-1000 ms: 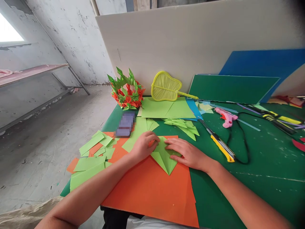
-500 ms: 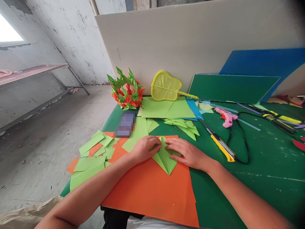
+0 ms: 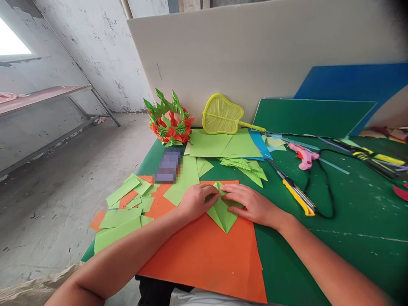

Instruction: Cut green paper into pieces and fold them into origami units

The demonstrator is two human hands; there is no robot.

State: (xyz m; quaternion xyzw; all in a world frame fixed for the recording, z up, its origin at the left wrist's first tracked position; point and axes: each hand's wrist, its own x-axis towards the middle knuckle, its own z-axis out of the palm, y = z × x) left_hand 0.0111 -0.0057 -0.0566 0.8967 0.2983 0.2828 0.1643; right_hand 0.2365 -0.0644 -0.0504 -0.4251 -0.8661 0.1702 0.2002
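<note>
A folded sheet of green paper (image 3: 224,216), creased down the middle with its point toward me, lies on an orange sheet (image 3: 204,259). At the paper's left side, my left hand (image 3: 199,200) is closed, thumb and curled fingers pinching its upper left edge. My right hand (image 3: 251,204) holds the opposite edge, fingers on top and thumb lower down, with a shaded flap between them. Both hands hide parts of the paper's sides.
Green paper scraps (image 3: 127,191) lie left, near a blurred purple object (image 3: 167,165). Behind stand an orange-and-green paper ring (image 3: 172,123) and a yellow fan (image 3: 221,114). Folded green pieces (image 3: 247,168), a yellow utility knife (image 3: 298,197) and a pink glue gun (image 3: 304,156) lie farther back and right.
My left hand has slid down and to the right, over the paper's left flap, with its fingers closer to the central crease. My right hand has stayed in place.
</note>
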